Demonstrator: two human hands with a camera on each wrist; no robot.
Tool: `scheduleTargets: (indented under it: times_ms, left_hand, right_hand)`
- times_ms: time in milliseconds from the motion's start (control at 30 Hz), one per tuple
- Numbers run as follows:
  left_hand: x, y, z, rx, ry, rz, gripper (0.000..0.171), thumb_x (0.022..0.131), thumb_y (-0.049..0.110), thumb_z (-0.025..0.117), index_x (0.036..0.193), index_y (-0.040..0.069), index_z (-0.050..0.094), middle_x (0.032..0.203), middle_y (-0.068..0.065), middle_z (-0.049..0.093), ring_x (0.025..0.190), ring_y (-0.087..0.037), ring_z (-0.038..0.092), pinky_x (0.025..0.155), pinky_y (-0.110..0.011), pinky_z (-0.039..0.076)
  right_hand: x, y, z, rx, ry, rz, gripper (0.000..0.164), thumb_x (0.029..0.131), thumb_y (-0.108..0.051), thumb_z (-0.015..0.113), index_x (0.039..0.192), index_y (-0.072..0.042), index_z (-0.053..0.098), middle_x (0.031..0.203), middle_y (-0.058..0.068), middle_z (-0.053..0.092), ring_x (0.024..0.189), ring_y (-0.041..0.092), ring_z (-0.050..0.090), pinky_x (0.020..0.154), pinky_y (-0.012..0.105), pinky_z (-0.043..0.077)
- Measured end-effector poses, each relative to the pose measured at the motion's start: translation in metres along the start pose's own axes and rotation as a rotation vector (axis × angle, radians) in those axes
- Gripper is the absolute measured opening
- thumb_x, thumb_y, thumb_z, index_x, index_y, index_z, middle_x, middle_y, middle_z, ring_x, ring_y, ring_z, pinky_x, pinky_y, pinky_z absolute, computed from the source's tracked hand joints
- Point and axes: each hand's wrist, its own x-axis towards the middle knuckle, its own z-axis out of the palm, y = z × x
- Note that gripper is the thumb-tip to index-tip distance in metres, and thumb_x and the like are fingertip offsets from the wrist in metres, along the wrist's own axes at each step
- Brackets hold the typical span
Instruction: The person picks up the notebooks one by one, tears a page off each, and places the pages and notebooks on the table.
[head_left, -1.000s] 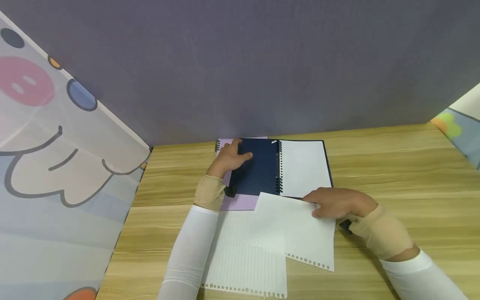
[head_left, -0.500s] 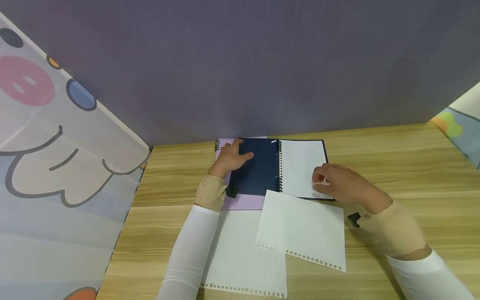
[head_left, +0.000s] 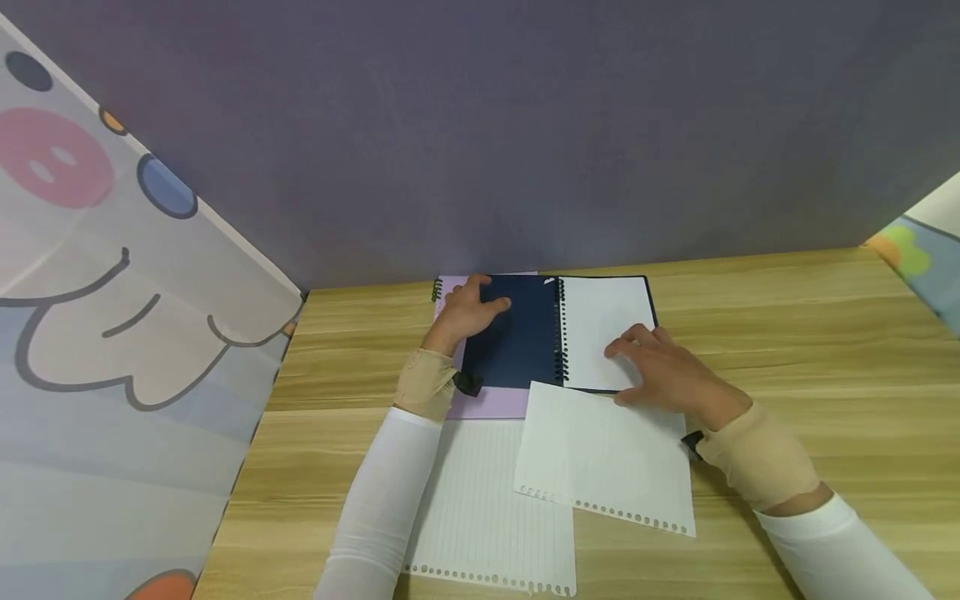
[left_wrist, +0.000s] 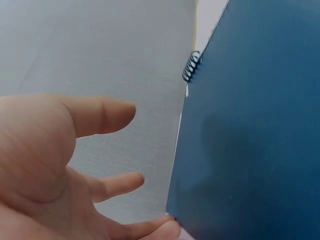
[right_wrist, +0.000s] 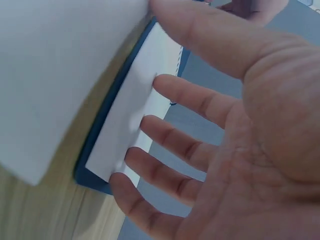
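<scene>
A spiral notebook with a navy cover (head_left: 525, 346) lies spread flat, its white page (head_left: 603, 312) on the right of the coil. My left hand (head_left: 467, 315) rests at the cover's left side with fingers spread; the left wrist view shows fingertips (left_wrist: 167, 220) right at a corner of the cover (left_wrist: 250, 125). Over the page's lower right part is my right hand (head_left: 667, 375), fingers spread and fingertips (right_wrist: 150, 122) on the page. Its thumb lies at the top edge of a loose torn-out sheet (head_left: 600, 458), which overlaps a lined sheet (head_left: 480, 500) below.
Beneath the navy cover a lilac notebook (head_left: 491, 404) with a dark coil sticks out. A grey panel (head_left: 570, 142) rises behind the wooden table (head_left: 825, 333). On the left stands a cartoon-printed panel (head_left: 150, 358).
My right hand has let go of the loose sheet, which ended slightly further right, and has moved up onto the page, its fingers spreading. My left hand stays at the cover.
</scene>
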Motion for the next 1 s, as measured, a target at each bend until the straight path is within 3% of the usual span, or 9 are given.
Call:
scheduleTargets:
  times_ms: [233,633,900,1000]
  left_hand:
    - [0.0,0.001,-0.003,-0.079,0.015,-0.011,0.059,0.085,0.049,0.054,0.135,0.021,0.039,0.135,-0.015,0.036,0.122,-0.032,0.034,0.091,-0.046,0.032]
    - [0.001,0.0,-0.001,-0.027,0.021,-0.009,0.056,0.086,0.049,0.054,0.133,0.022,0.039,0.129,-0.015,0.035,0.119,-0.031,0.03,0.087,-0.048,0.034]
    - [0.0,-0.001,-0.001,-0.006,0.024,0.004,0.054,0.086,0.049,0.054,0.131,0.022,0.041,0.127,-0.014,0.035,0.12,-0.031,0.027,0.087,-0.047,0.034]
    - [0.0,-0.001,-0.001,0.006,0.025,0.007,0.054,0.086,0.049,0.054,0.131,0.022,0.041,0.127,-0.014,0.035,0.12,-0.031,0.027,0.086,-0.047,0.035]
  right_hand:
    - [0.002,0.008,0.0,0.018,0.009,0.003,0.059,0.067,-0.035,0.077,0.118,-0.017,0.055,0.123,0.002,0.042,0.107,0.028,0.035,0.087,0.044,0.036]
    - [-0.003,0.01,-0.007,0.064,-0.061,-0.005,0.074,0.061,-0.038,0.08,0.126,-0.016,0.049,0.13,0.004,0.036,0.115,0.029,0.029,0.092,0.048,0.031]
    - [-0.004,0.011,-0.008,0.032,-0.132,-0.004,0.097,0.052,-0.041,0.083,0.135,-0.018,0.039,0.138,0.006,0.028,0.121,0.032,0.024,0.093,0.054,0.026]
    - [-0.006,0.009,-0.009,0.035,-0.156,-0.002,0.097,0.055,-0.046,0.081,0.137,-0.017,0.037,0.14,0.007,0.025,0.122,0.033,0.022,0.094,0.054,0.023]
